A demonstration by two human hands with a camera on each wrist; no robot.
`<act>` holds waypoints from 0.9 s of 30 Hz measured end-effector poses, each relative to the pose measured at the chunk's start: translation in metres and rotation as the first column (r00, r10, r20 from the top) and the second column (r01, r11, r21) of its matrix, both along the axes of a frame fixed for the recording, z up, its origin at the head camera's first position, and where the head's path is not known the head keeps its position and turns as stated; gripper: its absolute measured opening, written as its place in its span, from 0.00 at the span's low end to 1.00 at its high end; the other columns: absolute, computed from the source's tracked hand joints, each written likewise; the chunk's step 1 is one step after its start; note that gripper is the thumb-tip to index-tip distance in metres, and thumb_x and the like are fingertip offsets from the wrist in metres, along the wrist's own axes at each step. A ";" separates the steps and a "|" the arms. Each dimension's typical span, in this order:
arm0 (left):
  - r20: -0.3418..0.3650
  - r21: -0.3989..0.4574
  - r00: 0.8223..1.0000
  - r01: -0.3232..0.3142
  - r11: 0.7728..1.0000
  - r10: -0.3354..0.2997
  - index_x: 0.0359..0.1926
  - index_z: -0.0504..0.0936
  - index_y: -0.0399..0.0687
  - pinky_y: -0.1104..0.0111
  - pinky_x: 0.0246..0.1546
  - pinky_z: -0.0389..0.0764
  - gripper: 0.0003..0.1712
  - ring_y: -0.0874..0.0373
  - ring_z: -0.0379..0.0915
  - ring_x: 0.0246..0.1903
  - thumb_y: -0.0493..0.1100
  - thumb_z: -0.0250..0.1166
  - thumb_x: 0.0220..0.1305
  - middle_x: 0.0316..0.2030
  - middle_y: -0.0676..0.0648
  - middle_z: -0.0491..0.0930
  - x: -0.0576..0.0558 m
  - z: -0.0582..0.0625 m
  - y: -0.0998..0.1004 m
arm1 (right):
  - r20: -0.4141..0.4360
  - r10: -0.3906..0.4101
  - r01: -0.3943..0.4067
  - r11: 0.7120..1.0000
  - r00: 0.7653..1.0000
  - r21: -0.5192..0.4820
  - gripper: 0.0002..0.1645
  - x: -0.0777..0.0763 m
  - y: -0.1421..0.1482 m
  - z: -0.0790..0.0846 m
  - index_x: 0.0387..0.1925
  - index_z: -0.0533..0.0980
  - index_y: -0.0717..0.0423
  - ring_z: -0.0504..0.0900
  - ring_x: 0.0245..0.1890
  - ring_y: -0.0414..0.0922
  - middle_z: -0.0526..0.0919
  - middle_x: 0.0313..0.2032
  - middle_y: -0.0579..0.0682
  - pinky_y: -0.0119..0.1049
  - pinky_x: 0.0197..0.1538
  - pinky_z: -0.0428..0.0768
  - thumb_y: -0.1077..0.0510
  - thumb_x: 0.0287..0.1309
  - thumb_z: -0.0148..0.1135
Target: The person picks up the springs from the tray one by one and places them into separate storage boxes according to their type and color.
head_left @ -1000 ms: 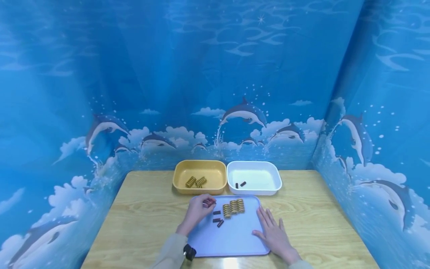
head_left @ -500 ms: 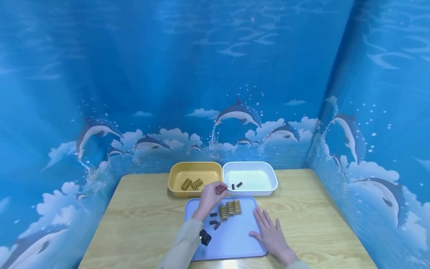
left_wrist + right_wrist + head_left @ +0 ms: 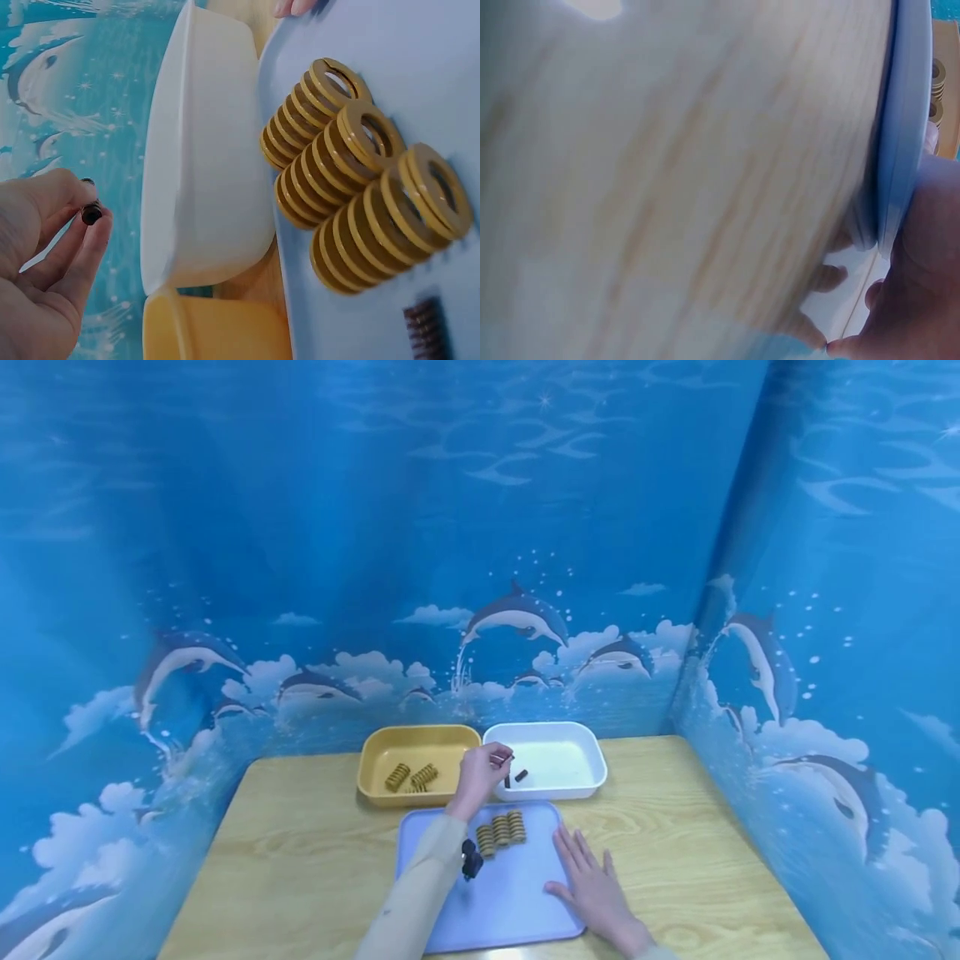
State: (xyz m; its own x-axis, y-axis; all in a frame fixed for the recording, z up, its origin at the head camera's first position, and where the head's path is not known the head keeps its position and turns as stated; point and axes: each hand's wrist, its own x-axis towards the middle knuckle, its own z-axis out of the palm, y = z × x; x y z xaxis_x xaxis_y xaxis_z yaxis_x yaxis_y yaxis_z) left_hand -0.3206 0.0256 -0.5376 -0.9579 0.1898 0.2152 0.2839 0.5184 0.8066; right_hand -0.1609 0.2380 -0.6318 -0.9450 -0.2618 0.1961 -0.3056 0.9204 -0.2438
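Note:
My left hand (image 3: 480,779) reaches over the near left corner of the white bin (image 3: 585,789). Its thumb and fingers pinch a small dark spring (image 3: 91,214), seen nearly end-on in the left wrist view. Inside that bin lie small dark pieces, one of them a short dark spring (image 3: 521,775). My right hand (image 3: 595,897) rests with straight fingers on the right edge of the lavender tray (image 3: 510,910). On the tray stand three thick yellow springs (image 3: 382,217) in a row, and another small dark spring (image 3: 427,330) lies near them, hidden by my left arm in the head view.
A yellow bin (image 3: 367,777) holding several yellow springs (image 3: 424,774) stands left of the white one, behind the tray. All of it is on a wooden table (image 3: 675,843). A blue curtain (image 3: 375,527) printed with dolphins encloses the back and sides.
My left hand has moved from the tray's upper left, up and right to the white bin, carrying the small dark spring. The right hand keeps its place at the tray's edge.

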 end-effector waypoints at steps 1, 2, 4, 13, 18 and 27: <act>-0.005 -0.002 1.000 0.004 1.000 -0.004 0.44 0.87 0.39 0.67 0.37 0.86 0.09 0.54 0.85 0.35 0.32 0.68 0.62 0.37 0.45 0.88 -0.003 -0.001 0.003 | -0.008 0.002 -0.002 1.000 1.000 0.001 0.48 0.000 0.000 0.000 0.73 0.63 0.59 0.63 0.72 0.63 0.62 0.75 0.56 0.79 0.63 0.60 0.35 0.62 0.61; -0.010 -0.006 1.000 0.007 1.000 -0.007 0.44 0.87 0.39 0.67 0.37 0.86 0.10 0.53 0.86 0.35 0.31 0.68 0.61 0.37 0.45 0.88 -0.005 -0.003 0.005 | -0.017 0.003 -0.003 1.000 1.000 0.007 0.48 0.000 0.001 -0.001 0.73 0.64 0.59 0.63 0.72 0.63 0.63 0.75 0.56 0.79 0.62 0.61 0.34 0.62 0.60; -0.007 -0.015 1.000 0.004 1.000 -0.004 0.44 0.87 0.39 0.66 0.36 0.86 0.11 0.53 0.85 0.35 0.30 0.68 0.60 0.37 0.45 0.88 -0.010 -0.008 0.011 | -0.028 0.002 -0.002 1.000 1.000 0.016 0.48 0.000 0.001 -0.002 0.73 0.64 0.59 0.63 0.72 0.62 0.63 0.74 0.57 0.79 0.62 0.61 0.33 0.62 0.60; -0.047 -0.108 0.997 -0.060 0.992 0.055 0.37 0.87 0.39 0.64 0.36 0.86 0.05 0.52 0.86 0.34 0.30 0.71 0.59 0.34 0.44 0.89 -0.027 -0.032 0.035 | -0.014 -0.015 0.015 0.999 1.000 0.047 0.50 -0.002 0.001 -0.005 0.74 0.63 0.57 0.61 0.74 0.60 0.62 0.75 0.53 0.77 0.64 0.61 0.31 0.62 0.58; -0.065 -0.201 0.996 -0.073 0.977 0.061 0.36 0.88 0.39 0.60 0.40 0.86 0.05 0.51 0.86 0.35 0.31 0.73 0.58 0.33 0.44 0.89 -0.030 -0.041 0.040 | -0.085 0.004 0.000 0.998 0.996 0.056 0.50 -0.003 0.001 -0.008 0.74 0.63 0.56 0.63 0.73 0.59 0.63 0.75 0.53 0.77 0.62 0.63 0.29 0.62 0.54; -0.004 -0.396 0.999 -0.042 0.917 0.044 0.36 0.88 0.40 0.58 0.42 0.85 0.08 0.48 0.84 0.36 0.28 0.71 0.55 0.33 0.43 0.87 -0.039 -0.048 0.050 | -0.108 0.002 0.006 0.998 0.994 0.069 0.50 -0.002 0.002 -0.009 0.73 0.65 0.57 0.66 0.71 0.60 0.65 0.74 0.54 0.76 0.61 0.66 0.28 0.61 0.54</act>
